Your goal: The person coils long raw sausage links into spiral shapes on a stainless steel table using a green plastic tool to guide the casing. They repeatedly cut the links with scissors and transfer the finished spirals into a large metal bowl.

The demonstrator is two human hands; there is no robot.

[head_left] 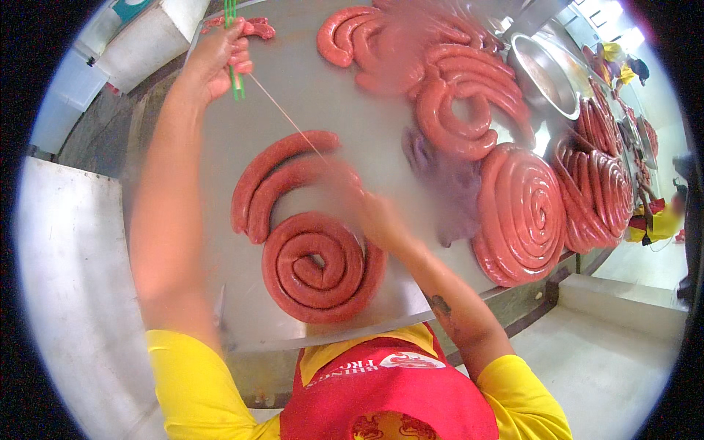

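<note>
Stretched out at the far left, my left hand [218, 62] is closed around a green string holder [238, 86], a narrow open frame. From it a thin string [282, 114] runs taut, down and right, toward my right hand [378, 218]. That hand is closed at the bent upper part of a raw sausage [282, 176]; a blurry patch hides its fingertips. The sausage curves in arcs at the upper left, and a flat spiral coil [315, 260] lies just below, near the table's front edge. Whether arcs and coil are joined is hidden by the blur.
Large sausage coils [521, 216] lie right of my right arm, beside a crumpled purple thing [451, 191]. More sausages [458, 70] and a metal bowl [543, 73] are farther back. Meat scraps [258, 28] lie beyond my left hand. People in yellow [664, 220] stand far right.
</note>
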